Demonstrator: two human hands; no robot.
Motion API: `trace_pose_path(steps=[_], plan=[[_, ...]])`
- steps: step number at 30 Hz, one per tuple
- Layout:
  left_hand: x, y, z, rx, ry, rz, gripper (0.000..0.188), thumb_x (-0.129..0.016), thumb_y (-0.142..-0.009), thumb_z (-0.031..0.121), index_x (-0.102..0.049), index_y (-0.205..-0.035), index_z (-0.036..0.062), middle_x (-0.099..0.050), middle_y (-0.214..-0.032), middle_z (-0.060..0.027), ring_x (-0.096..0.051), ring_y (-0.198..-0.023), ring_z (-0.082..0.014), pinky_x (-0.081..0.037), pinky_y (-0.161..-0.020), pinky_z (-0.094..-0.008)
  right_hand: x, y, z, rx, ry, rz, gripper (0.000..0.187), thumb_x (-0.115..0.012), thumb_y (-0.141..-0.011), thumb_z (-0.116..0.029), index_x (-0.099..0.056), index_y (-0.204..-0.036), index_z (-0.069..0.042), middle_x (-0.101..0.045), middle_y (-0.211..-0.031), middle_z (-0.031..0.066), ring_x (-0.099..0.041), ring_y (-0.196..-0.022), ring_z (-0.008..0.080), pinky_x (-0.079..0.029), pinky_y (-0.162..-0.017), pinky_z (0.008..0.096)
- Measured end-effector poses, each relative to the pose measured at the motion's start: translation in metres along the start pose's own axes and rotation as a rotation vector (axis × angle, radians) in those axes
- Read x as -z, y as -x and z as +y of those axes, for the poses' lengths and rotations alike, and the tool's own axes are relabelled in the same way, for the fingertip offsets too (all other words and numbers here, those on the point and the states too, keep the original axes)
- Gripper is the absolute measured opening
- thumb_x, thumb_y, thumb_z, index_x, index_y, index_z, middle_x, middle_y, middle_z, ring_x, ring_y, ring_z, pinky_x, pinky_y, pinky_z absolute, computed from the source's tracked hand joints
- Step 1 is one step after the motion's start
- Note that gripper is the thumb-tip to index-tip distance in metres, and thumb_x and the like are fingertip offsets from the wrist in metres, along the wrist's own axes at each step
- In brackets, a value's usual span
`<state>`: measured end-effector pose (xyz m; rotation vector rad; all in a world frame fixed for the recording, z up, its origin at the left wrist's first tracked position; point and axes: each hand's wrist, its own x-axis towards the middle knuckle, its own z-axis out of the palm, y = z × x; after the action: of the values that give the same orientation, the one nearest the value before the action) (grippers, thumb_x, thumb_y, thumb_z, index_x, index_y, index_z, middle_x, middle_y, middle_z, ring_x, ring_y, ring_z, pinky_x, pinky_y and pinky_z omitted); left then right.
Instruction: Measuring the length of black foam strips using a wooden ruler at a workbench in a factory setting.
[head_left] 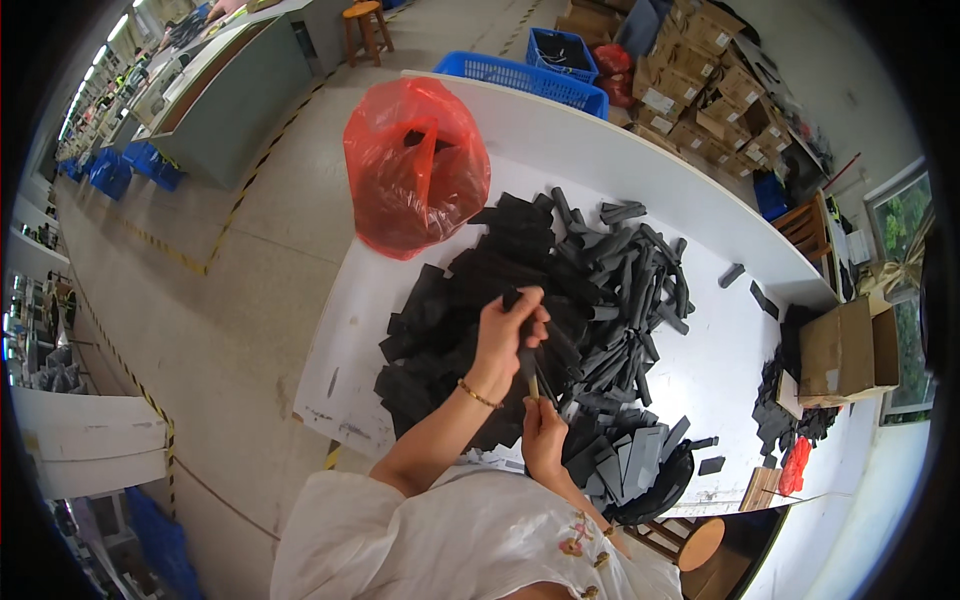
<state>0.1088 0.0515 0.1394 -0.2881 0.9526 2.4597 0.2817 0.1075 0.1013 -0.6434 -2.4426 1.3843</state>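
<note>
Above a dark heap, my left hand point(508, 330) is closed around a narrow black fabric piece point(527, 362), which hangs down between my hands. Just below it my right hand point(544, 432) pinches a thin tan stick point(533, 386), whose upper end meets the black piece; whether it goes inside cannot be made out. Under and left of my hands lies a pile of flat black pieces point(425, 300). Many rolled or folded dark grey strips point(630, 275) are heaped to the right. Closer to my body, flat grey pieces point(640, 460) lie beside a black bundle point(665, 490).
The white table point(715, 370) has a raised far edge point(640, 150). A red plastic bag point(415, 170) stands at its far left corner. Blue crates point(520, 80) and stacked cartons point(700, 90) are beyond. An open cardboard box point(850, 350) sits at right, a stool point(700, 545) below.
</note>
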Motion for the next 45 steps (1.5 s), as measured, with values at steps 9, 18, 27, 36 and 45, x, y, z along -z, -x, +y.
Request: trace_pose_path(steps=[9, 18, 27, 36, 45], plan=[[0.003, -0.032, 0.020, -0.193, 0.232, 0.227, 0.058, -0.044, -0.098, 0.051, -0.052, -0.123, -0.0006, -0.062, -0.081, -0.0074, -0.061, -0.062, -0.0197, -0.051, -0.057, -0.0313, 0.040, 0.014, 0.012, -0.042, 0.028, -0.142, 0.008, -0.060, -0.092, -0.005, -0.062, -0.091, 0.003, -0.056, -0.061, 0.0139, -0.053, -0.050, 0.0203, -0.040, -0.047, 0.0321], [0.035, -0.020, 0.010, 0.047, 0.091, 0.033, 0.022, -0.059, -0.096, 0.025, -0.061, -0.098, 0.0031, -0.037, -0.051, 0.0052, -0.025, -0.035, -0.0045, -0.019, -0.036, -0.0226, 0.044, 0.026, 0.003, -0.129, -0.064, -0.344, 0.012, -0.058, -0.094, -0.009, -0.063, -0.090, 0.001, -0.052, -0.058, 0.0079, -0.049, -0.049, 0.0124, -0.039, -0.047, 0.0296], [0.019, -0.030, -0.013, 0.092, 0.240, 0.099, 0.028, -0.050, -0.101, 0.032, -0.060, -0.096, 0.0067, -0.035, -0.052, 0.0067, -0.027, -0.037, -0.0035, -0.022, -0.037, -0.0203, 0.097, -0.003, 0.012, 0.058, 0.233, -0.060, 0.021, -0.076, -0.081, -0.014, -0.059, -0.077, -0.002, -0.051, -0.050, 0.0074, -0.047, -0.040, 0.0164, -0.039, -0.041, 0.0285], [0.047, -0.053, -0.018, -0.022, 0.114, 0.144, 0.023, -0.053, -0.098, 0.028, -0.056, -0.091, 0.0064, -0.035, -0.054, 0.0055, -0.031, -0.038, -0.0047, -0.027, -0.037, -0.0211, 0.057, -0.066, -0.049, 0.257, -0.429, -0.454, 0.003, -0.065, -0.081, 0.000, -0.066, -0.083, 0.001, -0.061, -0.074, 0.0079, -0.059, -0.069, 0.0178, -0.045, -0.063, 0.0275], [-0.010, -0.025, -0.043, 0.292, -0.550, -0.325, 0.027, -0.052, -0.100, 0.030, -0.057, -0.106, 0.0042, -0.055, -0.078, 0.0002, -0.050, -0.063, -0.0063, -0.042, -0.055, -0.0210, 0.047, -0.171, -0.004, -0.138, -0.437, 0.154, 0.020, -0.077, -0.082, -0.013, -0.061, -0.083, -0.002, -0.046, -0.060, -0.0068, -0.039, -0.052, 0.0006, -0.030, -0.045, 0.0190]])
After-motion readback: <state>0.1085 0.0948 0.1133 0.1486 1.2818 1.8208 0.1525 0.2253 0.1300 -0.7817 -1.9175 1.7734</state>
